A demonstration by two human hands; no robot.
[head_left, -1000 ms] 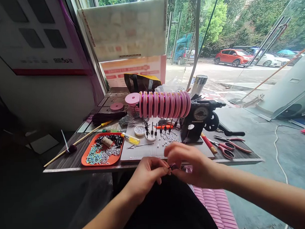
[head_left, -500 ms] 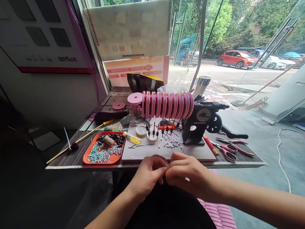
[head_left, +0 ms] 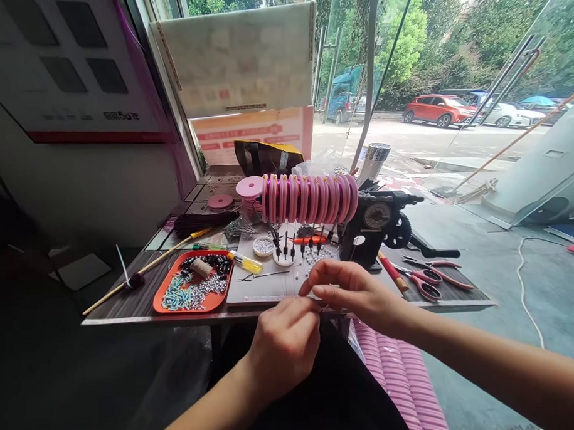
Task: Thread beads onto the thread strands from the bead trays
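Glass walls back the bench. At its front edge, the left hand and right hand meet. Both hands' fingers look pinched; what they grip is too small to tell.

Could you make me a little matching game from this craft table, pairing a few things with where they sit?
Things:
1. orange tray
2. pink spools
3. red-handled scissors
4. black winding machine

Places:
A. right end of the table, lying flat
B. left part of the table, holding beads
C. just right of the spool row
D. in a row above the white board

Pairs: 1-B, 2-D, 3-A, 4-C
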